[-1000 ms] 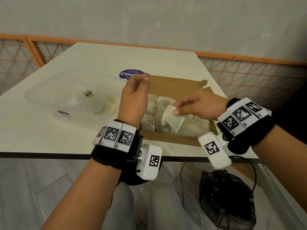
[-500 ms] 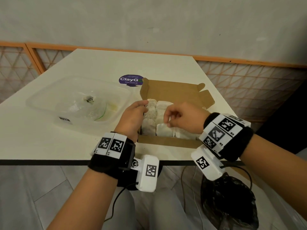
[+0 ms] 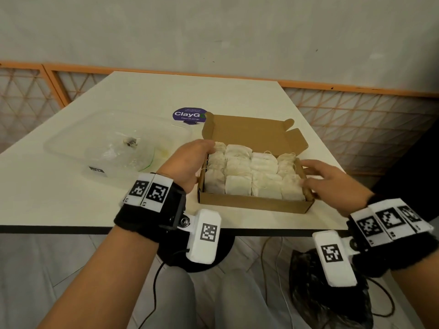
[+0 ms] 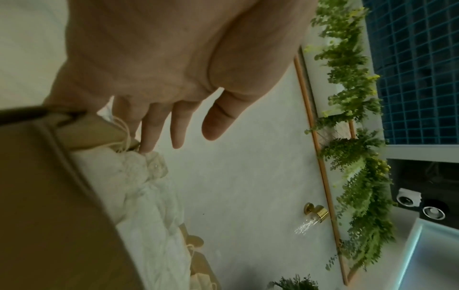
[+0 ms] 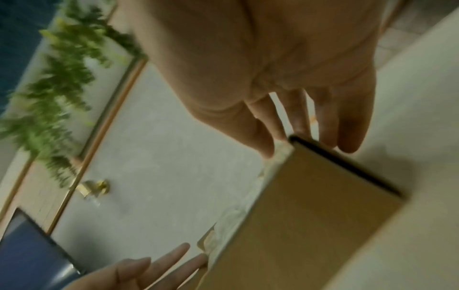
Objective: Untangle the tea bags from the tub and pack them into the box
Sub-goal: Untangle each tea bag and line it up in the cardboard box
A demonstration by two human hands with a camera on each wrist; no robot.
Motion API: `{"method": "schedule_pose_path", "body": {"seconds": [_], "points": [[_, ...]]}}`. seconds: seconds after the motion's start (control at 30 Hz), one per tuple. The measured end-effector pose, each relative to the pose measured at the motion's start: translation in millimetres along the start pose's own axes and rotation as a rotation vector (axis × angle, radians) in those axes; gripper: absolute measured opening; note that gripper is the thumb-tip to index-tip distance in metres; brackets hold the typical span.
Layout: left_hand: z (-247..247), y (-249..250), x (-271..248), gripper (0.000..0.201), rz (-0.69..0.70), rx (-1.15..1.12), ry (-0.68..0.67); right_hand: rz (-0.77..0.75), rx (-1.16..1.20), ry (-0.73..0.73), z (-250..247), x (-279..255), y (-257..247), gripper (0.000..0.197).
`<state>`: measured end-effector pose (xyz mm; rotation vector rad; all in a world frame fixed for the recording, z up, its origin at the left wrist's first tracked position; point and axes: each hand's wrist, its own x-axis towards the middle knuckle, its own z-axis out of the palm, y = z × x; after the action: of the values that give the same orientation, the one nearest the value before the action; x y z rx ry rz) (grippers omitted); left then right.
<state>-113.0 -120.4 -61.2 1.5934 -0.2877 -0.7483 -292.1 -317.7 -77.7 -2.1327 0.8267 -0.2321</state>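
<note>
An open brown cardboard box (image 3: 254, 202) sits near the table's front edge, filled with rows of white tea bags (image 3: 253, 173). Its lid (image 3: 251, 134) stands open at the back. My left hand (image 3: 190, 162) lies against the box's left side with straight fingers (image 4: 149, 135) touching the tea bags (image 4: 139, 176) at the rim. My right hand (image 3: 330, 179) rests at the box's right end, fingers (image 5: 323, 125) straight over the rim of the box (image 5: 310, 206). Neither hand holds anything. A clear plastic tub (image 3: 114, 146) stands left of the box with a few scraps inside.
A purple round sticker (image 3: 188, 114) lies on the white table (image 3: 59, 198) behind the box. A black bag (image 3: 327, 295) and cables sit on the floor under the table's right front. An orange-framed lattice railing (image 3: 356, 110) runs behind the table.
My right hand put the tea bag it held into the box and moved out to the box's right end. My left hand dropped from above the box to its left side.
</note>
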Motion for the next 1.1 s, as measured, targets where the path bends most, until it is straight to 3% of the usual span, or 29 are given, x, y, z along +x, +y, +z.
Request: {"method": "schedule_pose_path", "body": {"seconds": [0.13,0.23,0.33,0.43,0.57,0.67,0.77,0.93,1.0,1.1], "points": [[2.6,5.2,-4.7,0.014,-0.006,0.083,-0.022,-0.012,0.012,0.01,10.7,7.6,0.4,0.055],[-7.5,34.9,-12.7,0.033,0.057,0.16,-0.021,0.006,-0.016,0.092,8.3,11.9,-15.1,0.055],[-38.2,75.5,-17.7,0.038,0.161,0.241,0.088,-0.111,0.069,0.134,6.8,8.7,-48.8,0.054],[-86.6,101.0,-15.3,0.03,0.155,0.332,0.282,-0.273,0.064,0.054,14.3,7.2,-98.5,0.04],[-145.1,95.3,-9.3,0.045,-0.006,0.625,0.454,-0.353,0.211,-0.187,53.3,12.4,-169.2,0.026],[-164.6,73.9,-0.6,0.05,-0.149,0.647,0.444,-0.334,0.219,-0.357,97.7,21.6,-206.2,0.023],[-167.7,58.6,6.6,0.051,-0.227,0.627,0.399,-0.347,0.005,-0.431,138.0,32.7,-228.5,0.028],[-166.6,50.9,15.9,0.026,-0.28,0.672,0.278,-0.314,-0.25,-0.406,175.5,48.6,-234.3,0.039],[-169.2,50.8,18.3,0.013,-0.294,0.598,0.218,-0.323,-0.37,-0.352,178.1,52.2,-232.7,0.043],[-172.6,52.9,19.6,0.015,-0.263,0.37,0.133,-0.358,-0.432,-0.283,176.6,55.9,-230.4,0.052]]}}
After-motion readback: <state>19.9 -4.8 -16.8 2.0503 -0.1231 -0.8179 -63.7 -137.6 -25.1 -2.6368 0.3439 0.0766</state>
